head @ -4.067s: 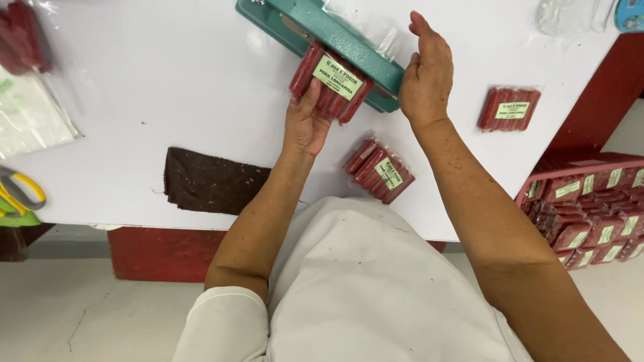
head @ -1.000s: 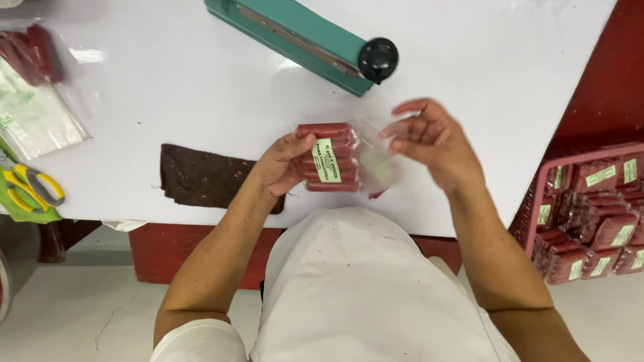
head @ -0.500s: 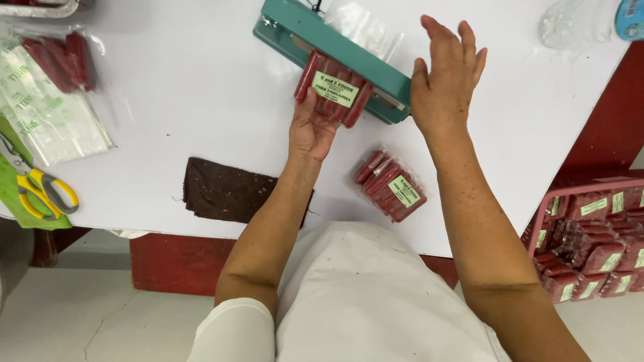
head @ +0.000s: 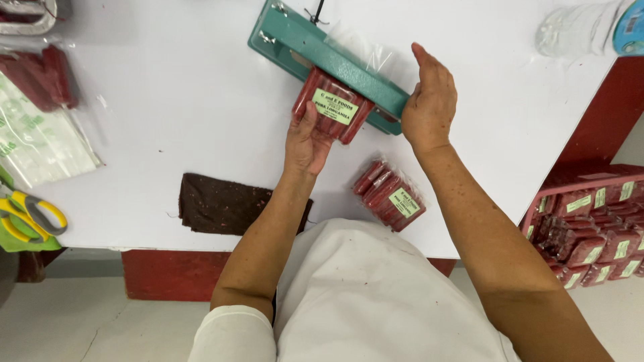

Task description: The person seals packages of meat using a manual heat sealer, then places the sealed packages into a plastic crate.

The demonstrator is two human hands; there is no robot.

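Note:
My left hand grips the near end of a clear packet of red sausages with a pale green label. The packet's open end lies under the bar of a teal heat sealer on the white table. My right hand rests flat on the sealer's handle end, fingers together, pressing down. A second, labelled packet of red sausages lies on the table near my right forearm.
A dark brown cloth lies at the table's front edge. Clear bags and red sausages sit at the left, with yellow-handled scissors below. A red crate of labelled packets stands at the right. A roll of plastic lies far right.
A second ago both hands held the packet over the table's front. The packet has since gone under the sealer bar, and my right hand has come down on the handle.

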